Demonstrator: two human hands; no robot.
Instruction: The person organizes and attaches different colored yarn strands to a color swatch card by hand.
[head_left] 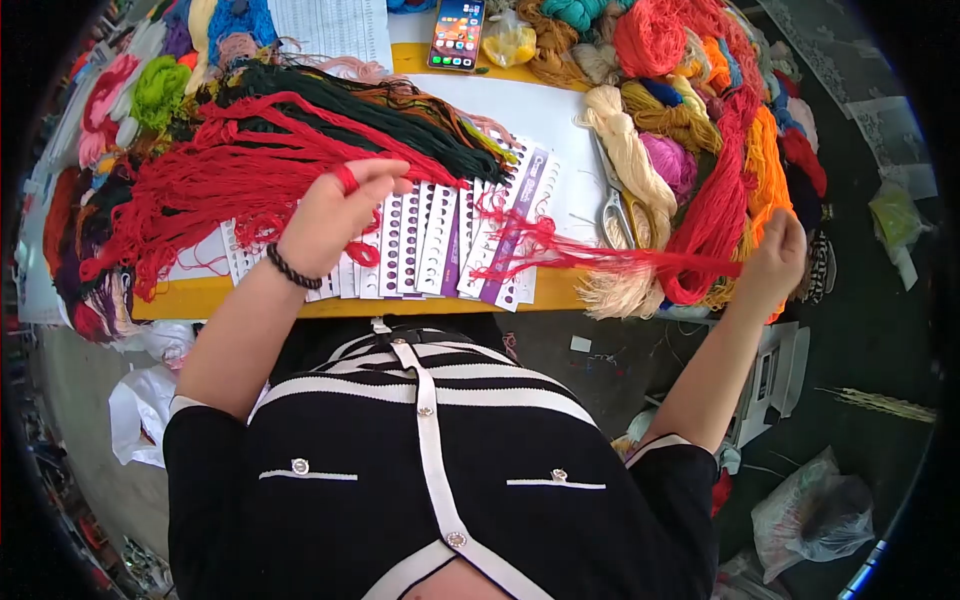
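My right hand [777, 255] is closed at the table's right edge on one end of a red thread bundle [640, 258]. The bundle stretches left, its loose, frayed end lying over white and purple punched cards [435, 240]. Above the cards' left part is my left hand [335, 215], thumb and fingers partly apart, with red thread looped round a finger; whether its fingers grip more thread I cannot tell. A big spread of red thread [190, 200] lies to its left, with dark green thread [400, 125] behind.
Scissors [622, 205] lie beside cream yarn [630, 150] at the centre right. A phone [457, 35] is at the back of the table [180, 300]. Coloured skeins are heaped at both sides. Plastic bags [812, 515] lie on the floor at the right.
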